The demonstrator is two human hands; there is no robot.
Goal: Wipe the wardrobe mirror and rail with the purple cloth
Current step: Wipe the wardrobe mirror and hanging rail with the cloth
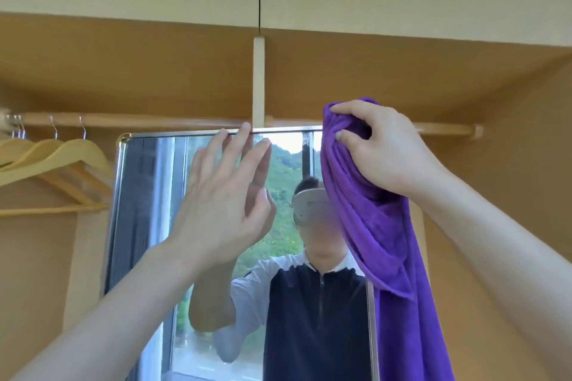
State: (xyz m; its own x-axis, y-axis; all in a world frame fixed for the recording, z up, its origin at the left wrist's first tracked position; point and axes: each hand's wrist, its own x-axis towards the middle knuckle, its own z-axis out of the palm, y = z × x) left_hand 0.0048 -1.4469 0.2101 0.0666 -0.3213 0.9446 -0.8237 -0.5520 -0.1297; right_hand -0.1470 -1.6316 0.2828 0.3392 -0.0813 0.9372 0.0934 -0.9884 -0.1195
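Note:
The tall wardrobe mirror [148, 201] stands inside the wardrobe, framed in metal. My left hand [223, 195] lies flat against the glass near its top edge, fingers spread, fingertips at the frame. My right hand [383, 148] grips the purple cloth [380, 241] bunched at the mirror's upper right corner. The cloth hangs down long over the mirror's right edge. The wooden rail [139, 120] runs across just behind and above the mirror's top. The cloth hides part of the rail and the mirror's right corner.
Several wooden hangers [52, 161] hang on the rail at the far left. A pale vertical post [258, 83] joins the rail to the wardrobe's top panel [123, 65]. The wardrobe's side wall [510, 164] closes in on the right.

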